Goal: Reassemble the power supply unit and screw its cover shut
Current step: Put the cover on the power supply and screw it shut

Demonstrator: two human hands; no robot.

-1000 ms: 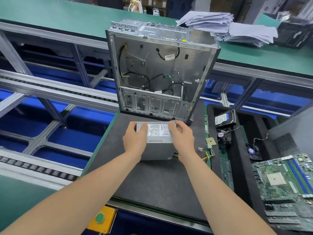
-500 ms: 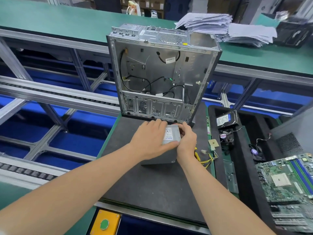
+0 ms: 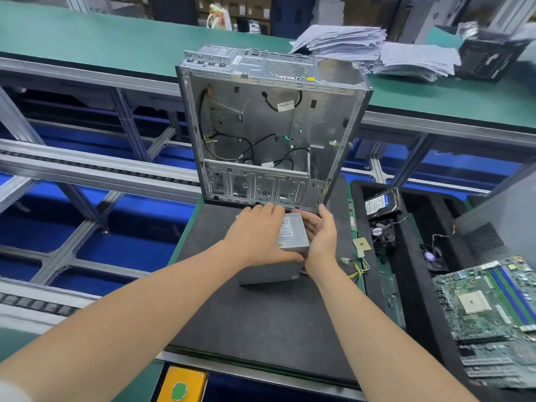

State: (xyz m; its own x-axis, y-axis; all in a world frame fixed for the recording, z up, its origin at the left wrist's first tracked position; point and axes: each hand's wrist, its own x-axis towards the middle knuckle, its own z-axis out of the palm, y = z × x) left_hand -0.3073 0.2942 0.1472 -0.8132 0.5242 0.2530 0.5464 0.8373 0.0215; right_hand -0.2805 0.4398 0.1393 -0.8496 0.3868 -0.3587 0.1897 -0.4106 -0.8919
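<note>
A: What lies far off?
B: A long green table (image 3: 101, 39) with stacked papers (image 3: 348, 42) at the far right, cardboard boxes (image 3: 249, 4) behind.
A: And left?
B: Grey conveyor rails (image 3: 87, 166) over a blue surface (image 3: 124, 250).

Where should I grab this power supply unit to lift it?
Grip the power supply unit by its flat walls, left hand over the top, right hand cupping the right end. It is a smooth box with no handle; stay off the cables at its right.

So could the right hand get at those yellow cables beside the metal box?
Probably yes. The yellow cables lie uncovered just right of the right hand, with nothing between them. But that hand holds the power supply unit, so it would have to let go first.
</note>
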